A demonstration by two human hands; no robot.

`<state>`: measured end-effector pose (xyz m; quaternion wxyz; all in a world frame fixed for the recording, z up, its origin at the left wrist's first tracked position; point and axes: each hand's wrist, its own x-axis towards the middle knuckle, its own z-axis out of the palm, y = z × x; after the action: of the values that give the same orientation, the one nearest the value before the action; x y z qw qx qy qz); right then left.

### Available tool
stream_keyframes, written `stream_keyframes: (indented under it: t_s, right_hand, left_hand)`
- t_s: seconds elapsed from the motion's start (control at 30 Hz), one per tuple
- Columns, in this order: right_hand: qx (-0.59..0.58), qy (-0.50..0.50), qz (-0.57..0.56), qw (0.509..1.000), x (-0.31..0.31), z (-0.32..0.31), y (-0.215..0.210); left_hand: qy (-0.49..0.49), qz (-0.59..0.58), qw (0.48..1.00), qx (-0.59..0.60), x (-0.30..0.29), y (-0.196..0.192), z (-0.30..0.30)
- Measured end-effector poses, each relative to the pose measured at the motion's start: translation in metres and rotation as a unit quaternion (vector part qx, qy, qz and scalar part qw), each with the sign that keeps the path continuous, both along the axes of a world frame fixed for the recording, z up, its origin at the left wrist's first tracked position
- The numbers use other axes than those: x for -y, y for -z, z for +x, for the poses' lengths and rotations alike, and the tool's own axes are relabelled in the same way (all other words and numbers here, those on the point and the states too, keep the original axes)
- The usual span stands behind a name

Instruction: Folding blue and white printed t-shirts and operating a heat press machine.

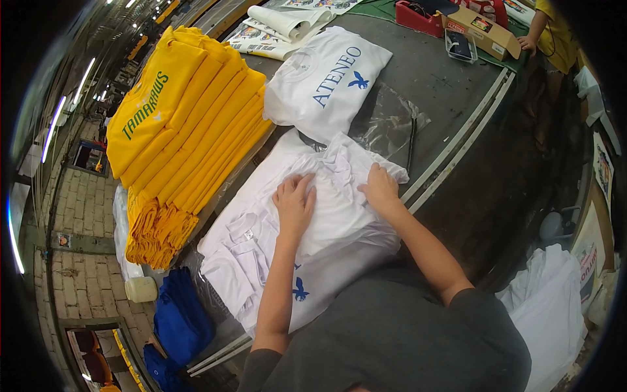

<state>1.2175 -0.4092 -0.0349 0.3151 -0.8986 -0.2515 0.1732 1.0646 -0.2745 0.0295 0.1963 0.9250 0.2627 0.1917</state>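
Observation:
My left hand [294, 201] lies flat with spread fingers on a white T-shirt [333, 202] spread on top of a pile of white shirts [248, 255] on the dark table. My right hand [379, 189] grips a bunched fold of the same shirt near its far edge. A blue bird print shows on a lower shirt [300, 289]. Beyond my hands sits a folded white shirt with blue lettering [330, 78], and a clear plastic bag [385, 121] lies beside it.
A tall stack of folded yellow shirts [189, 124] fills the table's left side. Blue garments [179, 320] lie lower left. Printed sheets [281, 29] and a cardboard box [480, 29] stand at the far end, where another person's hand [526, 43] rests. White cloth [548, 307] is heaped at right.

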Motion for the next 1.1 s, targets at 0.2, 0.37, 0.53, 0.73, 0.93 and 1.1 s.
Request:
stream_keyframes:
  t_s: [0.2,0.37,0.53,0.73,0.93,1.1]
  right_hand:
    - [0.066,0.038,0.181,0.981,0.006,-0.002,0.002]
    - [0.071,-0.19,0.433,0.878,-0.015,-0.074,-0.043]
    - [0.333,-0.31,0.287,0.843,-0.008,-0.092,-0.022]
    - [0.095,-0.09,0.3,0.945,0.015,-0.01,-0.004]
    - [0.199,-0.008,0.15,0.968,0.006,0.022,0.016]
    - [-0.069,-0.013,0.443,0.894,-0.014,-0.007,-0.032]
  left_hand:
    - [0.035,0.174,0.984,-0.018,-0.011,0.007,0.002]
    - [-0.036,-0.235,0.945,0.227,-0.014,-0.034,0.008]
    - [0.047,-0.131,0.975,0.172,0.018,-0.052,0.023]
    - [0.103,0.109,0.988,-0.032,0.005,0.028,0.012]
    - [0.111,0.1,0.988,-0.031,0.004,0.027,0.014]
    - [0.067,-0.242,0.961,0.114,0.003,0.003,0.004]
